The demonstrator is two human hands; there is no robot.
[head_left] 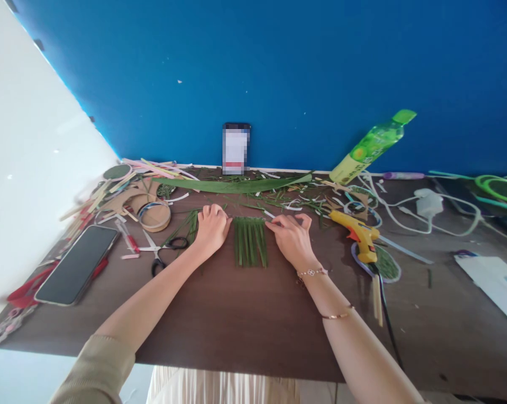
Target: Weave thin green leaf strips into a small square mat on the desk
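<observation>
Several green leaf strips (250, 241) lie side by side on the brown table (236, 314), forming a small flat mat. My left hand (211, 229) rests with curled fingers at the mat's left top corner, pressing on the strips' edge. My right hand (292, 237) is at the mat's right top corner, its thumb and forefinger pinched on a thin pale strip (270, 215) by the outermost leaf strip. A long whole green leaf (236, 185) lies across the table behind the mat.
A dark phone (77, 264) and scissors (163, 249) lie left, near a tape ring (155, 216) and paper strips (122, 191). A yellow glue gun (360, 234) with cord is right. A second phone (236, 148) leans on the blue wall; a green bottle (373, 146) and white cables (425, 207) lie behind.
</observation>
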